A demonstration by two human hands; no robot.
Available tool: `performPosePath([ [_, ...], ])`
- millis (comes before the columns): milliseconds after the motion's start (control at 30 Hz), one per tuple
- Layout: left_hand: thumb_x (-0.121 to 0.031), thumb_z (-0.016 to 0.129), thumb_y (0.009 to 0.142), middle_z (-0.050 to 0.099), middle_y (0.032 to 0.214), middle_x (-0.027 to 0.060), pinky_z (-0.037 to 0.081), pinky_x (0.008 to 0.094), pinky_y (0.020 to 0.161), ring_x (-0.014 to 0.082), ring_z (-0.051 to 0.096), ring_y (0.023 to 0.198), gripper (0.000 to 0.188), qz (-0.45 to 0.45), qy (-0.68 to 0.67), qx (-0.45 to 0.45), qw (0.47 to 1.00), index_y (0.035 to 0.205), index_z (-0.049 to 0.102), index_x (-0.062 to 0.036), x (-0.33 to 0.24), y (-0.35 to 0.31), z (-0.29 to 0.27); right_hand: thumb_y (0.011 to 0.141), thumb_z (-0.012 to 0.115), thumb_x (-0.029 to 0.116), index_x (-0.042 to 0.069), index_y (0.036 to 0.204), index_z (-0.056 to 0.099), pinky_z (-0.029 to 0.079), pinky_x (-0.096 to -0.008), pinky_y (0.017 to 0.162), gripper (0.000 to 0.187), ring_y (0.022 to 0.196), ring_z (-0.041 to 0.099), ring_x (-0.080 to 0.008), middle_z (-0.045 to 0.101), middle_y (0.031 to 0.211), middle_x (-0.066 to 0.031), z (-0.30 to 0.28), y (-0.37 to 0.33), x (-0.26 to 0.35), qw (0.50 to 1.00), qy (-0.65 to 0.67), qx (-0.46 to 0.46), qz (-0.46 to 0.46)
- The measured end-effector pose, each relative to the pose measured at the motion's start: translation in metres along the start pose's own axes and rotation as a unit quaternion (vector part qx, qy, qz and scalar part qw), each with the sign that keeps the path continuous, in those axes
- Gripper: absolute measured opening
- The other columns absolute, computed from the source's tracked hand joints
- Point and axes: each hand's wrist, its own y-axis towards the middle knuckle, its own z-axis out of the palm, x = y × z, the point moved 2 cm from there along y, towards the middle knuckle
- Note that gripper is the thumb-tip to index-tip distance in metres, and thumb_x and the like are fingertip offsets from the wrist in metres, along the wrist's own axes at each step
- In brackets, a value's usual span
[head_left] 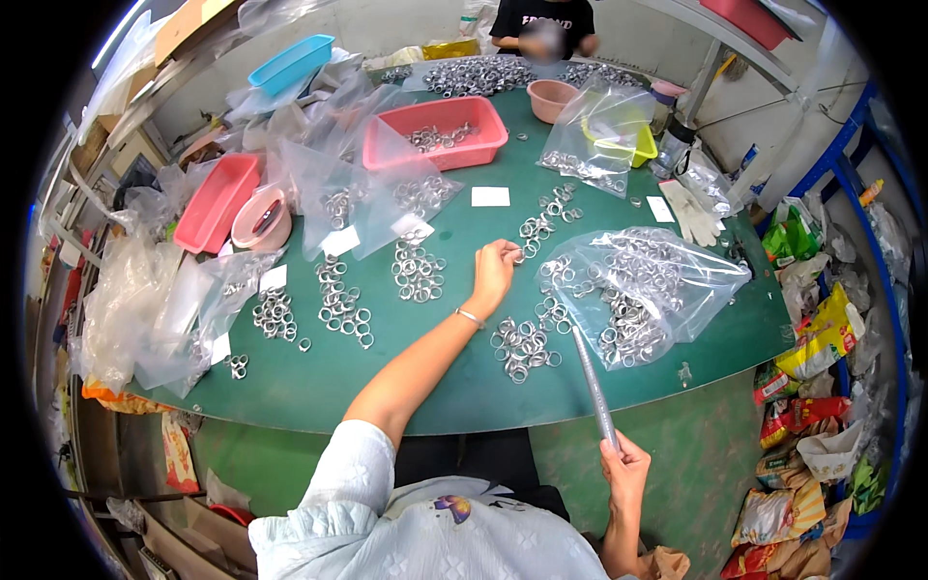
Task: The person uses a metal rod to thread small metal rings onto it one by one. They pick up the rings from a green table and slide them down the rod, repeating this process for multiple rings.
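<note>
My left hand (495, 269) reaches over the green table, its fingers pinched on a silvery ring (520, 256) beside a small strip of rings (537, 232). In my right hand (626, 471), a grey tapered ring mandrel (594, 389) is gripped by its lower end. The mandrel tilts up over the table's front edge, its thin tip beside a clear plastic bag (710, 280) spilling many rings. Left of that tip lies a loose heap of rings (522, 350). No ring shows clearly on the mandrel.
Ring piles (418, 269) with white paper slips lie to the left, near clear bags. Pink bins (488, 135), a yellow-green basket (646, 145) and a white glove (688, 211) stand or lie farther back. Across the table, a person in black (546, 14) sits by a big ring heap (478, 75).
</note>
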Motion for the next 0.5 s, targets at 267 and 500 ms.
performPosePath([
  [267, -0.004, 0.065, 0.079, 0.065, 0.063, 0.0138, 0.049, 0.0278, 0.052, 0.016, 0.064, 0.057, 0.011, -0.041, 0.088, 0.009, 0.995, 0.082, 0.066, 0.0062, 0.006, 0.024, 0.012, 0.083, 0.067, 0.013, -0.003, 0.109, 0.063, 0.02, -0.0175, 0.042, 0.031, 0.046, 0.031, 0.0004, 0.042, 0.058, 0.0085, -0.006, 0.002, -0.003, 0.999, 0.028, -0.029, 0.016],
  [500, -0.012, 0.066, 0.076, 0.066, 0.077, 0.0162, 0.052, 0.0384, 0.069, 0.0328, 0.065, 0.074, 0.016, -0.016, 0.136, 0.029, 0.99, 0.088, 0.068, -0.0014, 0.013, 0.029, 0.002, 0.084, 0.066, 0.012, -0.005, 0.111, 0.061, 0.02, -0.0174, 0.042, 0.032, 0.046, 0.032, 0.0003, 0.042, 0.059, 0.0078, 0.001, 0.01, -0.008, 0.999, 0.022, -0.022, 0.021],
])
